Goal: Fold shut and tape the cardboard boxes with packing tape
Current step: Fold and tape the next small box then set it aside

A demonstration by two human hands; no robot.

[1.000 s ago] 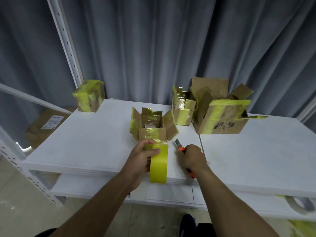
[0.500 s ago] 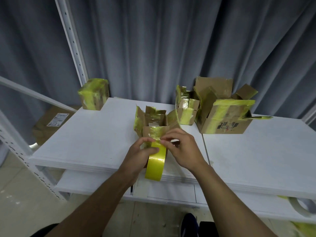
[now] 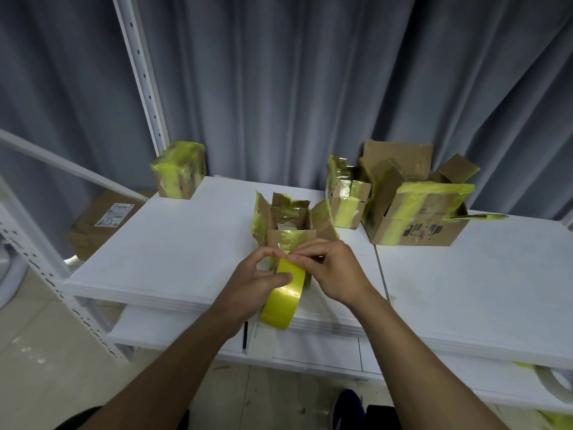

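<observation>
A small open cardboard box (image 3: 290, 225) with yellow tape on its raised flaps stands at the middle of the white table (image 3: 173, 243). Just in front of it my left hand (image 3: 257, 280) grips a roll of yellow packing tape (image 3: 283, 301), thumb across its face. My right hand (image 3: 335, 271) pinches at the top edge of the roll, where the tape end lies, close to the box's front wall. The knife is out of sight.
A taped-shut small box (image 3: 179, 169) sits at the table's back left corner. Two more open boxes, a small one (image 3: 348, 193) and a larger one (image 3: 415, 209), stand at the back right. Grey curtains hang behind; a white shelf upright (image 3: 139, 76) rises at left.
A second ago my right hand held an orange knife on the table; it now holds no knife and has come over to the roll, fingertips at the tape end. The roll has tilted.
</observation>
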